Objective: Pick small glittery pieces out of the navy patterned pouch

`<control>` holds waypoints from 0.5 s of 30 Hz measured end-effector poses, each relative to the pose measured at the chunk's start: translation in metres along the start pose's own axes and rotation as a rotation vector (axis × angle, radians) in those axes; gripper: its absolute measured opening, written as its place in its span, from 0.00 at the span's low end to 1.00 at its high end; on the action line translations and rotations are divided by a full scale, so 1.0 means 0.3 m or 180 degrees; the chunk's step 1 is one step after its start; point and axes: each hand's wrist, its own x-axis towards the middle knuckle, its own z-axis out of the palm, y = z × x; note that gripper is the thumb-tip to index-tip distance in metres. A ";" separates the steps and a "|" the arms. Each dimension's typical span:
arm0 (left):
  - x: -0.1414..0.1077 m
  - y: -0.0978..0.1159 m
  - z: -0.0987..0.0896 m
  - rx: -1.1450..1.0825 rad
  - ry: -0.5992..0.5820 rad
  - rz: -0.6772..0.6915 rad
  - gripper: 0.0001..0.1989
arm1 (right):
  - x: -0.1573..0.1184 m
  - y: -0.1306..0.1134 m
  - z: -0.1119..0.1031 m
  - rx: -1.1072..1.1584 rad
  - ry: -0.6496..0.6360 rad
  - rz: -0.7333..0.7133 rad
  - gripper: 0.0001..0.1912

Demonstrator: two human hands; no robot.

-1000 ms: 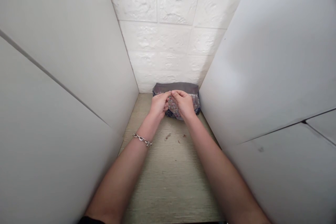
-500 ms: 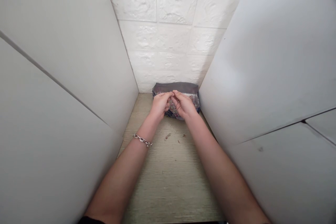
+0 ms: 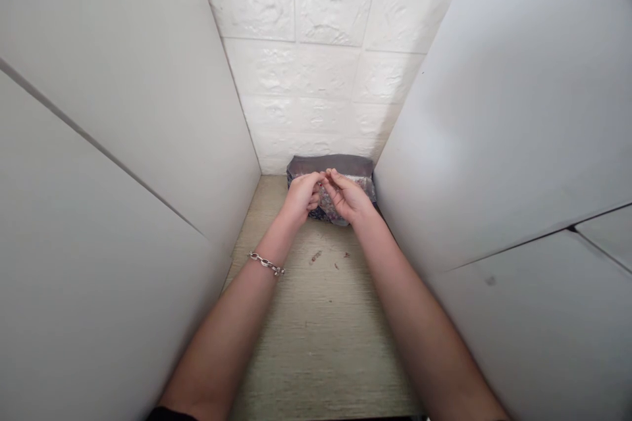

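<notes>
My left hand point(image 3: 302, 197) and my right hand point(image 3: 349, 196) meet at their fingertips, both pinched together in front of a bag. Between the fingers shows a tiny reddish bit, too small to name. Behind and below them lies the plastic bag point(image 3: 332, 163), dark grey along its top band, with a see-through front full of small mixed pieces. My hands cover part of its front. A silver chain bracelet point(image 3: 266, 264) circles my left wrist.
Small brownish scraps point(image 3: 316, 256) lie on the wood-grain surface point(image 3: 320, 335) between my forearms. Pale panels point(image 3: 123, 112) rise close on the left, and others point(image 3: 518, 112) on the right. A white embossed tile wall point(image 3: 326, 66) stands behind the bag.
My right hand has turned slightly, and its fingers are a little more spread out from the left ones. The bag and the scraps have stayed in place.
</notes>
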 end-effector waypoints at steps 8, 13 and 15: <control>0.005 0.001 -0.006 0.0110 -0.0025 -0.0027 0.09 | -0.005 -0.008 -0.004 -0.0155 -0.0185 -0.0061 0.03; 0.005 0.004 -0.005 0.0216 0.0006 -0.0057 0.10 | -0.004 -0.009 -0.005 -0.0206 -0.0228 -0.0030 0.02; 0.004 0.005 -0.005 0.0245 0.0030 -0.0061 0.10 | -0.002 -0.009 -0.006 -0.0208 -0.0259 -0.0027 0.02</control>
